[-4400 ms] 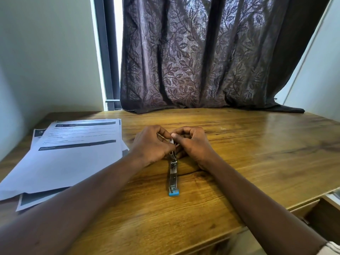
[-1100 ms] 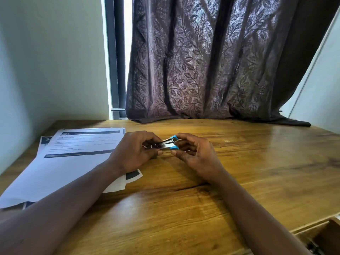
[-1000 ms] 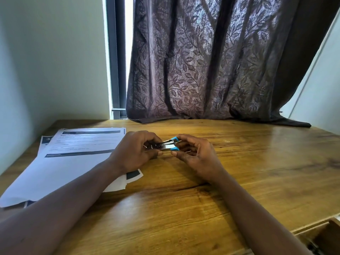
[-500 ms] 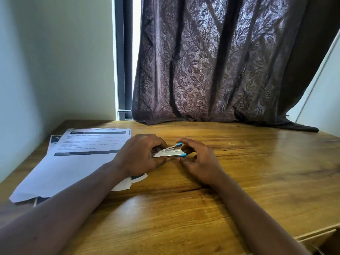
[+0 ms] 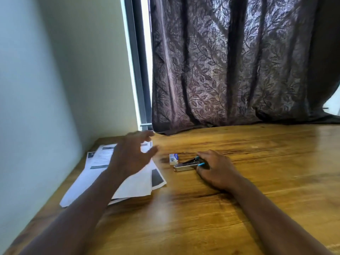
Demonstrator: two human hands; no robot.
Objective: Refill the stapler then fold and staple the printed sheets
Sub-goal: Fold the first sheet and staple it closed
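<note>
Here, the fingers [image 5: 203,156] of the right hand [image 5: 215,169] curl round the blue-tipped end of one silver metal stapler [image 5: 184,166], which lies on the table with its top arm lifted. One small white-and-blue staple box [image 5: 173,158] sits just beside its other end. The left hand [image 5: 128,157], blurred, hovers holding nothing, fingers loosely spread, above a loose stack of printed white sheets [image 5: 134,186], at least two. One brown wooden table [image 5: 266,172] carries everything; a dark leaf-patterned curtain [image 5: 230,61] and a pale wall [image 5: 46,70] stand behind.
</note>
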